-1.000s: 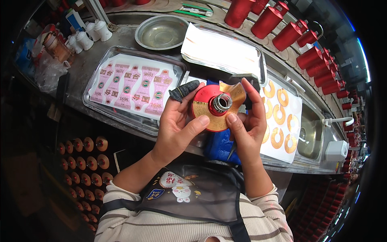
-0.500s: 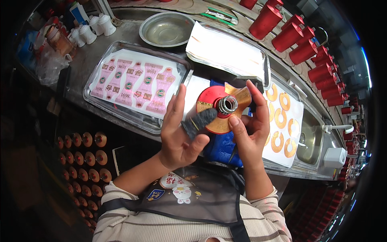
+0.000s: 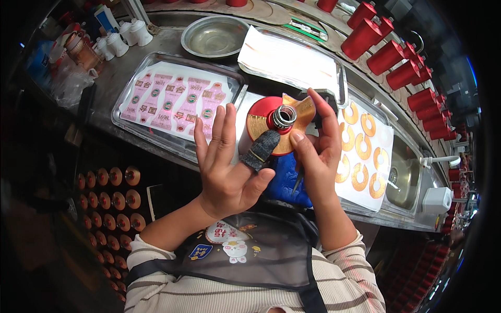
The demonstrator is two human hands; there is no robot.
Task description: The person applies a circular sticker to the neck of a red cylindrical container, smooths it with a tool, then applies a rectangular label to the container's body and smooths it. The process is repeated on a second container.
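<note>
red bottle (image 3: 263,122) held up over the bench, metal neck toward the camera, a gold collar label (image 3: 295,117) round its shoulder. right hand (image 3: 315,151) grips it from the right, thumb on the gold label, fingers curled behind. left hand (image 3: 229,167) open, fingers spread, thumb in a dark finger cot (image 3: 261,148) pressing the label's lower edge. blue cloth (image 3: 287,180) beneath. tray of pink labels (image 3: 172,101) to the left, sheet of gold ring labels (image 3: 365,156) to the right.

Place: bottle-labelling workshop | surface (image 3: 130,68): long metal bench | trays of pink labels (image 3: 172,99) centre left, gold ring labels (image 3: 362,156) right | red bottles (image 3: 386,55) rowed upper right | capped stock (image 3: 109,198) racked lower left
</note>
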